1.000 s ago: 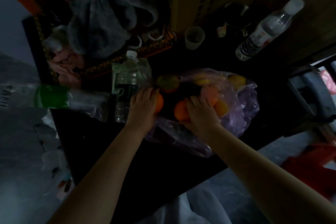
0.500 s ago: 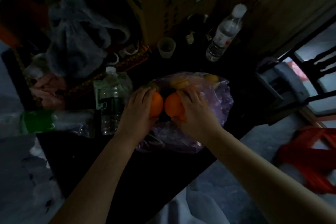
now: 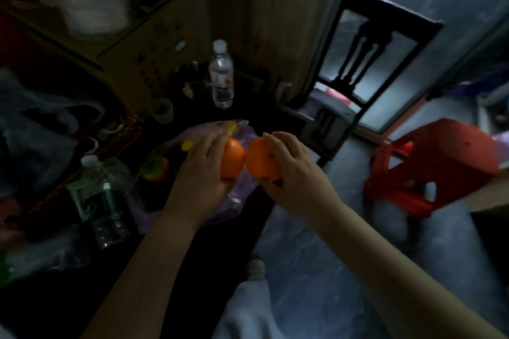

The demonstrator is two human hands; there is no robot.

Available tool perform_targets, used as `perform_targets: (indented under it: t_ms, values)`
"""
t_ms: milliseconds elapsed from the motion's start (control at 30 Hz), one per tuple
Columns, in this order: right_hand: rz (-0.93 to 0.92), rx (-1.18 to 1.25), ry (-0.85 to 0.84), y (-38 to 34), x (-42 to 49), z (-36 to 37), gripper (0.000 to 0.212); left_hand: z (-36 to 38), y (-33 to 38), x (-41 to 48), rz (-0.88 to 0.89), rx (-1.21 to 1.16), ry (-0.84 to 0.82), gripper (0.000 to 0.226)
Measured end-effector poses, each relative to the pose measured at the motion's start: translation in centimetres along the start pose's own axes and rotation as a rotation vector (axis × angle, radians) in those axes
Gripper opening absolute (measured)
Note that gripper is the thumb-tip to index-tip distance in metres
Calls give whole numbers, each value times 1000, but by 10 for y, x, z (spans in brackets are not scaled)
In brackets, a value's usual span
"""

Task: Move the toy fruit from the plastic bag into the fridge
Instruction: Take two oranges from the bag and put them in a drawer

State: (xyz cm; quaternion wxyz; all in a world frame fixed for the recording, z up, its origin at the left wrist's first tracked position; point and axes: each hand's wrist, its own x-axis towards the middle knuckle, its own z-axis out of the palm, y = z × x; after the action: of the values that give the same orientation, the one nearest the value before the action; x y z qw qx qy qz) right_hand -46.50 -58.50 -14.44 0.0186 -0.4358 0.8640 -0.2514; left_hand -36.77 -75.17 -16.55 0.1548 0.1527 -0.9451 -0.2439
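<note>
Holding green and yellow fruit [image 3: 154, 169], the bag [image 3: 239, 198] sits at nine o'clock; left hand [image 3: 201, 173] and right hand [image 3: 292, 170] each grip an orange [image 3: 232, 158], newly lifted out.

Cluttered home: water bottle [image 3: 221, 74], cardboard box [image 3: 154, 44], wooden chair [image 3: 396, 9], red stool [image 3: 440, 151].

Arms extended, left hand [image 3: 202, 176] grips the left orange [image 3: 233, 158], right hand [image 3: 296, 176] the right orange [image 3: 259, 159].

Bottle [image 3: 221, 77], chair [image 3: 358, 45] beyond plastic bag [image 3: 245, 187]; red stool [image 3: 435, 157] right; floor [image 3: 355, 192] between open.
</note>
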Motion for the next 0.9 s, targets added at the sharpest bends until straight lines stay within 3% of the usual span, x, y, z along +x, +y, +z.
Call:
perform_targets:
  t_ms: [400,900]
  values:
    - [275,-172,239,-25,-218,-72,74,9,139,-110,412,16,-116,83]
    - [657,-330,391,-73,-426,-118,77,26,266,-222,908,-21,-244,83]
